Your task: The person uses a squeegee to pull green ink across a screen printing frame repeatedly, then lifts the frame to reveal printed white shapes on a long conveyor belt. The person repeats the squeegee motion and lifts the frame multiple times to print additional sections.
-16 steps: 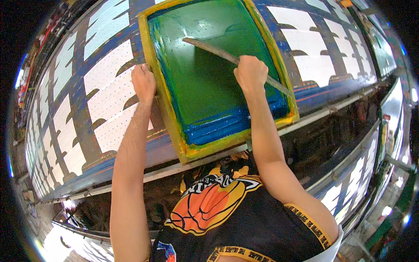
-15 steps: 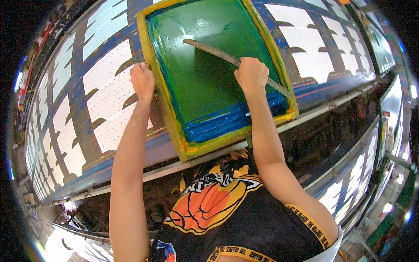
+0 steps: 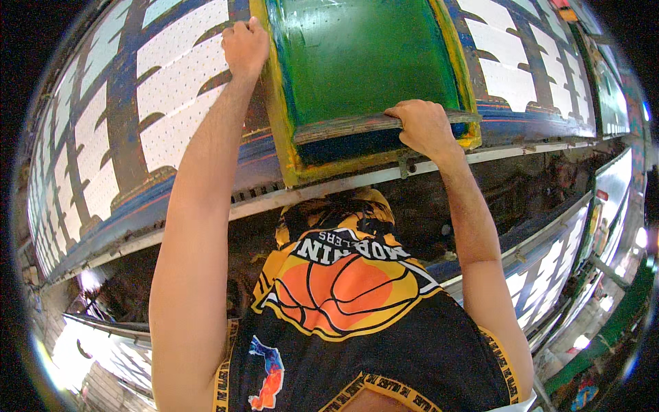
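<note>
- Long printing table (image 3: 171, 103) filled the background, covered with white dotted fabric panels (image 3: 180, 75) separated by dark blue stripes, and a pale metal rail (image 3: 329, 189) ran along its near edge.
- On that table lay a printing screen frame (image 3: 278, 117) with yellow, paint-stained edges and a green mesh (image 3: 364, 62) inside; this frame is the landmark for the places below.
- The right hand (image 3: 424, 127) was closed around a long wooden squeegee (image 3: 343, 127), with the fingers curled over its top edge, near the right end of the blade.
- The squeegee lay across the near end of the frame, almost from one side to the other, and it touched the mesh there.
- Just on the near side of the squeegee, inside the frame, a band of dark blue ink (image 3: 357, 145) was visible.
- The left hand (image 3: 244, 44) pressed on the left side bar of the frame, at its far part; the fingers were bent over the bar and gripped it.
- Both forearms reached up from the lower edge, the left one to the left of the frame and the right one below its near right corner.
- Below the near edge of the frame, the person's black shirt (image 3: 357, 323) showed, with an orange basketball picture and yellow trim.
- To the right of the frame, more white panels continued along the table, and a second such table (image 3: 563, 254) curved lower on the right side.
</note>
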`<state>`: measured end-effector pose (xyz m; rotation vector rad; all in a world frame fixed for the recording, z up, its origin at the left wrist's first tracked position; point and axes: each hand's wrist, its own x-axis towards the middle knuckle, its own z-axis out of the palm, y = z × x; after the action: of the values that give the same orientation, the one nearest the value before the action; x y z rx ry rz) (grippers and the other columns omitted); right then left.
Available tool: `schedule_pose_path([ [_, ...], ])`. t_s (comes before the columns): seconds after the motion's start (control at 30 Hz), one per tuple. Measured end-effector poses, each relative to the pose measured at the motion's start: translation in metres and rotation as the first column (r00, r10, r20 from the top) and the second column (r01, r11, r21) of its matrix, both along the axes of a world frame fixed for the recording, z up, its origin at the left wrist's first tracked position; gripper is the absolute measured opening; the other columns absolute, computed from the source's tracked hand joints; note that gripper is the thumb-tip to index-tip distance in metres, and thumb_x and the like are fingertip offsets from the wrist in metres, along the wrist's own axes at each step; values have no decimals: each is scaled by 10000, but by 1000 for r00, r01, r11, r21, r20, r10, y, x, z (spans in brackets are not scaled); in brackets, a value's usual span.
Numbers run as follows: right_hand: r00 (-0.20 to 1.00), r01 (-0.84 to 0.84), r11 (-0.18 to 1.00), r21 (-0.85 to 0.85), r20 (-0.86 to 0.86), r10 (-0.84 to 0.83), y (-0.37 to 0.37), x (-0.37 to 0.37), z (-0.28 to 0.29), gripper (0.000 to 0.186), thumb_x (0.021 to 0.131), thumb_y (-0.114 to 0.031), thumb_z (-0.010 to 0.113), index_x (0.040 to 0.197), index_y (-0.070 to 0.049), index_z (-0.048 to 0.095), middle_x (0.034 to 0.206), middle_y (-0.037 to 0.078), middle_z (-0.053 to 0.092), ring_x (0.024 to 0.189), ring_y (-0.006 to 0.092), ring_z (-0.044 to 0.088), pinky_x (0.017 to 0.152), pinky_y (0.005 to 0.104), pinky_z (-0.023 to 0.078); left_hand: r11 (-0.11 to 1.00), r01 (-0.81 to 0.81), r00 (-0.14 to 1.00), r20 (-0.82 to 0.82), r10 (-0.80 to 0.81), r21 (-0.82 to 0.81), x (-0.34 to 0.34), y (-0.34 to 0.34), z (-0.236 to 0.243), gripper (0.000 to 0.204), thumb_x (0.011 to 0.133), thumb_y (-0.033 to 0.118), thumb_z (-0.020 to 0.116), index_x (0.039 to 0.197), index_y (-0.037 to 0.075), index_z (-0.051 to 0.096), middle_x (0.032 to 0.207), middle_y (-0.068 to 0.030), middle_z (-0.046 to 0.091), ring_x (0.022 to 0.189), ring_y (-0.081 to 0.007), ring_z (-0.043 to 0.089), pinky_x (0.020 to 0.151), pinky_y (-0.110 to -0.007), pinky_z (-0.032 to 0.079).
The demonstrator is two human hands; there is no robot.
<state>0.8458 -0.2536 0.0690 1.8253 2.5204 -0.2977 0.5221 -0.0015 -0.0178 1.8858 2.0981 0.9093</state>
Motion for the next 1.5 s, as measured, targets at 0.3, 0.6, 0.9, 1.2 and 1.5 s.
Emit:
schedule_pose_path([
  [0.3, 997, -71, 991, -114, 12, 73, 24, 3, 21, 191, 805, -144, 748, 976, -127, 830, 928, 180, 793, 902, 399, 782, 818, 525, 641, 998, -49, 997, -59, 46, -40, 6, -9, 7, 545, 994, 531, 625, 1286, 84, 733, 1327, -247, 636, 1266, -434, 625, 1065, -569, 539],
  [0.6, 998, -67, 981, -183, 5, 69, -20, 11, 21, 198, 797, -116, 782, 994, -115, 803, 965, 131, 782, 984, 350, 775, 836, 494, 640, 968, -103, 991, -107, 81, -227, 11, -2, 15, 522, 1013, 494, 617, 1330, 89, 706, 1312, -236, 737, 1245, -400, 701, 1060, -513, 553],
  [0.9, 946, -145, 988, 53, -285, 154, -65, 30, 8, 301, 844, -141, 807, 1115, -16, 768, 1055, 165, 767, 1064, 369, 748, 947, 474, 606, 955, -144, 985, -134, 112, -261, 9, 4, 13, 543, 1035, 509, 602, 1306, 48, 696, 1254, -247, 763, 1211, -428, 712, 1044, -514, 545],
  [1.2, 716, 488, 861, -146, -498, -490, -37, 178, 3, 565, 940, -265, 827, 1420, -19, 658, 1339, 183, 685, 1246, 380, 659, 1067, 445, 532, 978, -91, 981, -184, 56, -190, 13, -2, 18, 476, 1071, 444, 558, 1297, 45, 687, 1235, -240, 763, 1185, -445, 708, 1023, -527, 538],
  [1.5, 773, 519, 850, -92, -375, -512, 12, 218, -50, 580, 817, -198, 883, 1347, -34, 715, 1106, 156, 669, 1078, 355, 679, 955, 463, 551, 970, -102, 986, -154, 69, -221, 15, -6, 18, 453, 1095, 430, 559, 1323, 72, 713, 1226, -211, 777, 1156, -413, 728, 1016, -498, 547],
])
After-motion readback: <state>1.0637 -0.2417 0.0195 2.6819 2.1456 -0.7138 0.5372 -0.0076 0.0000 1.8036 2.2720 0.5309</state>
